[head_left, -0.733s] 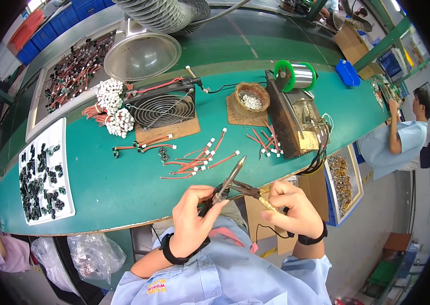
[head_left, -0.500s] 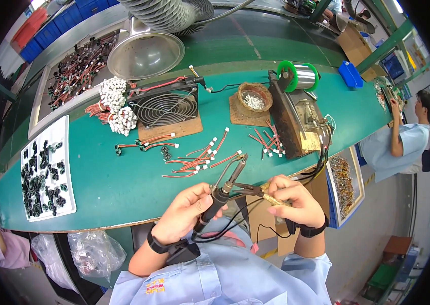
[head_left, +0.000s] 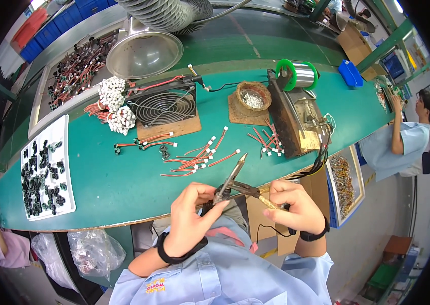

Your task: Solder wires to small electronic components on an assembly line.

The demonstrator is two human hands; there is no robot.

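My left hand (head_left: 190, 216) is closed around the dark handle of a soldering iron (head_left: 236, 169), whose metal tip points up and away over the bench's front edge. In my right hand (head_left: 296, 207) is a pair of pliers (head_left: 247, 189) with worn yellow grips. Its dark jaws meet the iron where the metal barrel joins the handle; whether they grip it cannot be made out. Beyond the tip lie several red-and-black wire leads (head_left: 199, 160) with white connectors, loose on the green bench (head_left: 118, 188).
A white tray (head_left: 70, 188) of small black parts lies left. Behind stand a fan (head_left: 166, 107), white connector bundles (head_left: 122, 120) and a metal fume hood (head_left: 144, 56). To the right are a round pot (head_left: 254, 96) and a solder spool (head_left: 304, 76). Another person (head_left: 403, 132) works far right.
My left hand has rolled over, turning the soldering iron in its grip. The pliers have shifted slightly down and right, still at the iron's barrel.
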